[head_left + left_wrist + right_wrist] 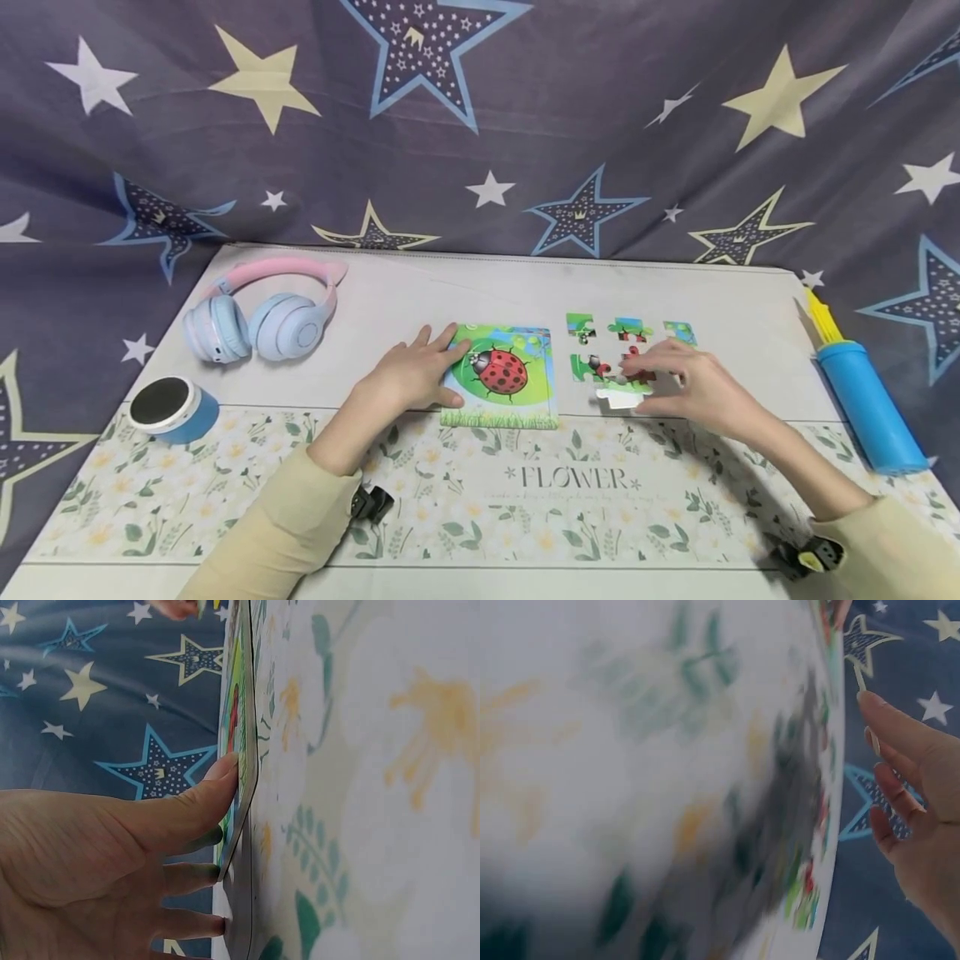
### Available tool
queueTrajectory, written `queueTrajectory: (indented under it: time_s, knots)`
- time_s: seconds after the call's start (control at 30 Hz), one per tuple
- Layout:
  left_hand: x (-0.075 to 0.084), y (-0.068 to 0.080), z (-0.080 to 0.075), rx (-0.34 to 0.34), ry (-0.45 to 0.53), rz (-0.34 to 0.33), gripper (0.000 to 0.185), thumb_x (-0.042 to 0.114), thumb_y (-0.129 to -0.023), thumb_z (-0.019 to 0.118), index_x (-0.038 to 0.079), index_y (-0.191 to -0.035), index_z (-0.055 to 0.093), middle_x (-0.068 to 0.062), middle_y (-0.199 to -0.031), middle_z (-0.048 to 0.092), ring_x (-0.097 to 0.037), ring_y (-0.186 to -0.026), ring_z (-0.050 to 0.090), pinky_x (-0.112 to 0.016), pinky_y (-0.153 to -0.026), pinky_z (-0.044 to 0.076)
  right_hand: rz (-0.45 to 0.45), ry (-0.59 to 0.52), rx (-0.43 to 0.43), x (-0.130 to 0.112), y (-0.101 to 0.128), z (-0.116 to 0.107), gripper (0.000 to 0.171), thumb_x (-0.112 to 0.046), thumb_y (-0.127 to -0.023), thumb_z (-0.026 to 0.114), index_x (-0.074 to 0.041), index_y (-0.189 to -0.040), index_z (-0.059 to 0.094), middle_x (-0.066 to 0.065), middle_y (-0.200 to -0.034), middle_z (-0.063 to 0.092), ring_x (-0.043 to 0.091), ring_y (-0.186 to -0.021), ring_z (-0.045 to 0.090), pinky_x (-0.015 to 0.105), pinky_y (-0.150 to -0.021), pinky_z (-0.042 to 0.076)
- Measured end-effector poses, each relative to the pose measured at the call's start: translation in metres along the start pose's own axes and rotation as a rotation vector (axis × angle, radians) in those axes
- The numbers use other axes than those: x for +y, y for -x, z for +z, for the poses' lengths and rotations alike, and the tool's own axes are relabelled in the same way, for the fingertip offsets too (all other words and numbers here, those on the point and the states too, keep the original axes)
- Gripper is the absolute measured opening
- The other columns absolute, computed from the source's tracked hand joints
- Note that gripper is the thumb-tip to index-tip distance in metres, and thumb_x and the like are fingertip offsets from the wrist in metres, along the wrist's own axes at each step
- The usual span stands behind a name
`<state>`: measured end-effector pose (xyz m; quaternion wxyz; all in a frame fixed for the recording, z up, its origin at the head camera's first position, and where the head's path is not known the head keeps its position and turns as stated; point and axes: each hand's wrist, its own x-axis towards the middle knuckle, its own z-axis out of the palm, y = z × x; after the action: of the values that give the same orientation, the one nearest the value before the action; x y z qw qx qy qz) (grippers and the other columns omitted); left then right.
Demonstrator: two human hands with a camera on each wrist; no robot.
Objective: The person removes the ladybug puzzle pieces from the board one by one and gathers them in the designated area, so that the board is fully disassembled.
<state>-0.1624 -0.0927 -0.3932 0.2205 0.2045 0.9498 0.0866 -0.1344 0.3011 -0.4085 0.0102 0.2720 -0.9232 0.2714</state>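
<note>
Two hands: busy at mid-mat.
Left hand [420, 371]: fingers flat, square ladybird puzzle board [504, 377] steadied.
Right hand [686, 375]: fingers loosely spread, loose cardboard puzzle pieces [611, 354] hovered over, nothing gripped.

Pink-blue headphones [262, 317], round speaker [171, 408] left; blue pump [866, 404] right; star cloth [480, 125] behind.

The floral mat [225, 492] reads "FLOWER" (in grey capitals).
</note>
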Motion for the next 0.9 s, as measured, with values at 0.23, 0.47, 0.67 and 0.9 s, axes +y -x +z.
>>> queueTrajectory:
  time_s: [0.23, 0.47, 0.67, 0.9]
  knots:
    - [0.001, 0.000, 0.000, 0.003, 0.005, 0.004, 0.089, 0.043, -0.092, 0.073, 0.015, -0.164, 0.030, -0.014, -0.174, 0.011, -0.047, -0.159, 0.014, -0.067, -0.124, 0.025, 0.031, 0.048, 0.030, 0.016, 0.027, -0.004, 0.057, -0.021, -0.070, 0.094, -0.024, -0.125, 0.076, -0.008, -0.111, 0.066, 0.004, -0.102, 0.057, 0.031, -0.074, 0.057]
    - [0.000, 0.001, 0.000, 0.000, 0.004, -0.001, 0.089, 0.043, -0.093, 0.073, 0.015, -0.164, 0.029, -0.014, -0.175, 0.010, -0.047, -0.159, 0.013, -0.067, -0.124, 0.024, 0.051, 0.064, 0.008, 0.024, 0.036, 0.004, 0.056, -0.029, -0.072, 0.093, -0.027, -0.125, 0.075, -0.006, -0.113, 0.070, -0.005, -0.104, 0.054, 0.032, -0.080, 0.059]
    - [-0.001, 0.000, 0.001, -0.007, 0.006, -0.004, 0.088, 0.043, -0.093, 0.072, 0.015, -0.164, 0.029, -0.013, -0.175, 0.009, -0.047, -0.159, 0.012, -0.067, -0.125, 0.024, 0.042, 0.085, 0.003, 0.026, 0.034, 0.007, 0.058, -0.029, -0.070, 0.094, -0.028, -0.125, 0.075, -0.009, -0.112, 0.070, -0.008, -0.107, 0.052, 0.036, -0.083, 0.059]
    - [-0.001, 0.001, 0.001, -0.012, 0.004, -0.013, 0.088, 0.044, -0.094, 0.072, 0.016, -0.164, 0.028, -0.012, -0.175, 0.008, -0.046, -0.160, 0.011, -0.067, -0.125, 0.024, 0.043, 0.092, -0.008, 0.026, 0.033, 0.006, 0.060, -0.031, -0.069, 0.094, -0.027, -0.126, 0.075, -0.007, -0.111, 0.069, -0.003, -0.104, 0.054, 0.032, -0.078, 0.058]
